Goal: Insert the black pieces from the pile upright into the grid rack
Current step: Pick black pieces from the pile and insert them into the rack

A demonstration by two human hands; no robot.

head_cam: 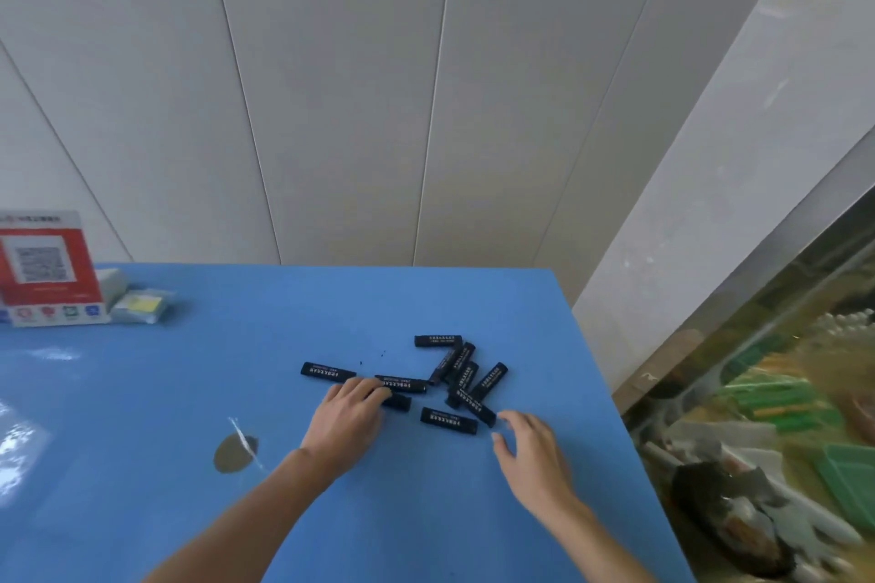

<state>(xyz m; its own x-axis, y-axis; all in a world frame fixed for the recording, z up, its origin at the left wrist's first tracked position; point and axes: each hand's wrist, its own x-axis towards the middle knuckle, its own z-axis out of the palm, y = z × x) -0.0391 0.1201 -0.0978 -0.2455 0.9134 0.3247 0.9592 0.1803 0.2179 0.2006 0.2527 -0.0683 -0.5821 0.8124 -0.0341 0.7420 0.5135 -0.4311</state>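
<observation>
Several flat black pieces (449, 420) with white lettering lie scattered in a loose pile on the blue table (426, 511), right of centre. My left hand (348, 421) lies over the pile's left side, its fingertips touching a black piece (397, 401) partly hidden under them. My right hand (530, 450) hovers just right of the pile with fingers spread and relaxed, holding nothing, its fingertips close to the nearest piece (476, 407). No grid rack shows in this view.
A red and white sign with a QR code (47, 267) stands at the table's far left, with small packets (139, 305) beside it. A brown patch (234, 452) marks the tabletop. The table's right edge drops to a cluttered area (767, 440).
</observation>
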